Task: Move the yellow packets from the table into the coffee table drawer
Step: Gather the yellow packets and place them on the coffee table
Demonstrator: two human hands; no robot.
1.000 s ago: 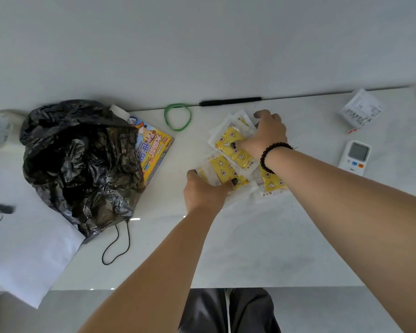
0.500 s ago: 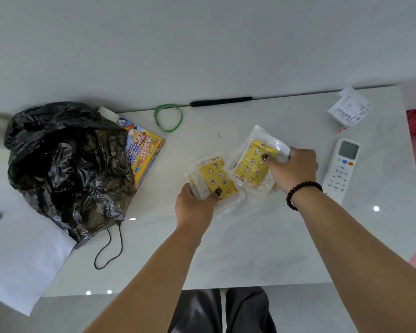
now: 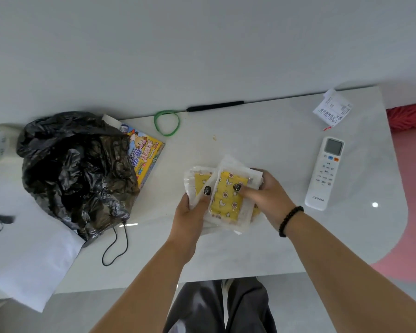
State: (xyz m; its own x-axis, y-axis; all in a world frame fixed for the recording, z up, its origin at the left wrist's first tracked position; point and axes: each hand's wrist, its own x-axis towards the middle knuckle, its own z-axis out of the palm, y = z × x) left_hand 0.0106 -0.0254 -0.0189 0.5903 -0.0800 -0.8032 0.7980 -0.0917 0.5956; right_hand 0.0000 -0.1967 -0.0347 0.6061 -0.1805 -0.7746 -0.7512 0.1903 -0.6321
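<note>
Several yellow packets (image 3: 227, 198) in clear wrappers form one overlapping stack just above the middle of the white table (image 3: 262, 248). My left hand (image 3: 190, 217) grips the stack's left side, thumb pressed on a packet's face. My right hand (image 3: 265, 198) grips the right side, thumb on the top packet and fingers curled beneath. A black bead bracelet circles the right wrist. No drawer is in view.
A crumpled black plastic bag (image 3: 75, 171) lies at the left over a colourful carton (image 3: 145, 155) and a white sheet (image 3: 29, 267). A green rubber band (image 3: 166, 122) and a black rod (image 3: 214, 106) lie at the far edge. A white remote (image 3: 324, 174) and a receipt (image 3: 332, 111) lie right.
Both hands have pulled the packets toward the near edge and brought two separate bundles together into one overlapping stack. Both hands keep their grip.
</note>
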